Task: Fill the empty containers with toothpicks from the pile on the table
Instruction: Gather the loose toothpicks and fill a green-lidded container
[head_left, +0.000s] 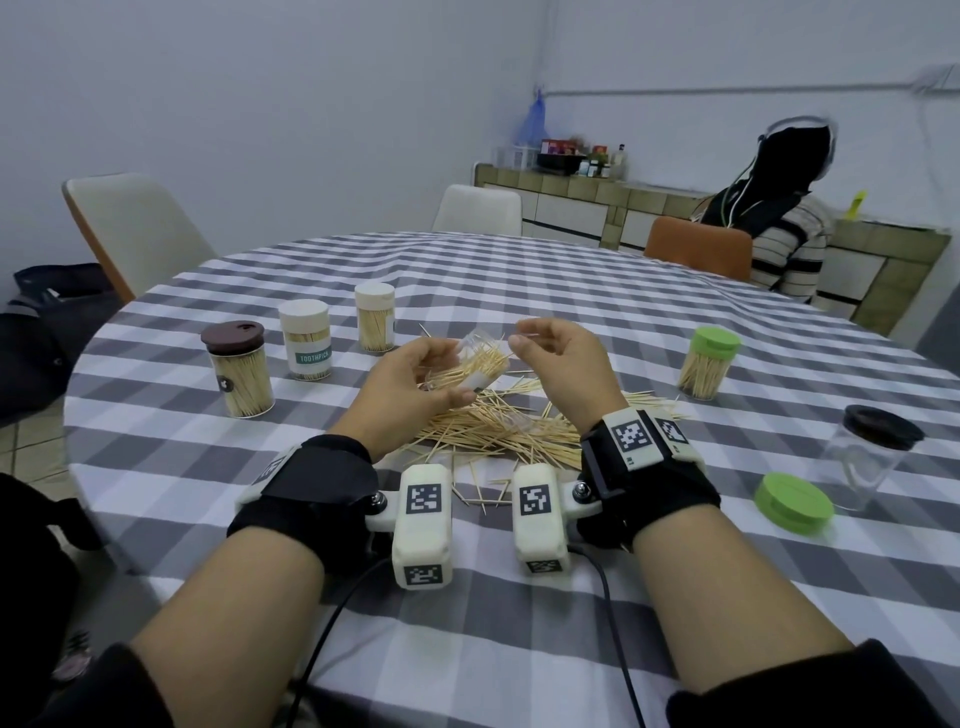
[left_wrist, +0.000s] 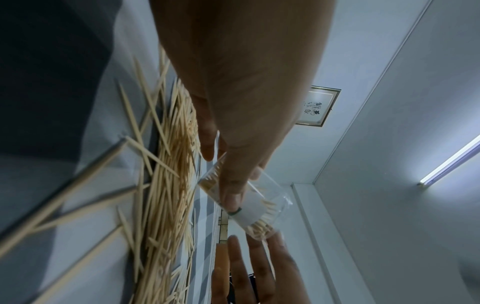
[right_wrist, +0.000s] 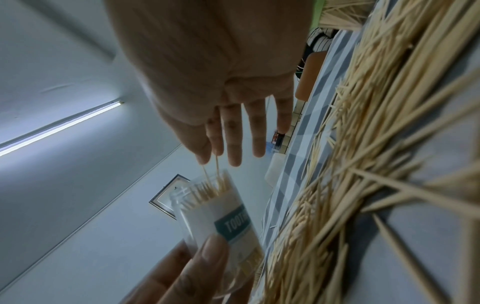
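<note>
My left hand (head_left: 441, 376) grips a clear container (head_left: 480, 364) with a white "TOOTHPICK" label, tilted over the toothpick pile (head_left: 498, 431), its mouth towards my right hand. It is partly filled with toothpicks. In the left wrist view my thumb lies across the container (left_wrist: 255, 205). My right hand (head_left: 519, 339) pinches thin toothpicks (right_wrist: 217, 166) between thumb and forefinger at the container's mouth (right_wrist: 207, 189), with the other fingers stretched out. The pile (right_wrist: 363, 144) spreads over the checked tablecloth below both hands.
Filled containers stand at left: one brown-lidded (head_left: 236, 369), two white-lidded (head_left: 306, 340) (head_left: 375, 317). A green-lidded full one (head_left: 706, 364) stands right. Near the right edge are an empty dark-lidded jar (head_left: 872, 457) and a loose green lid (head_left: 795, 501). A person (head_left: 784, 228) sits far right.
</note>
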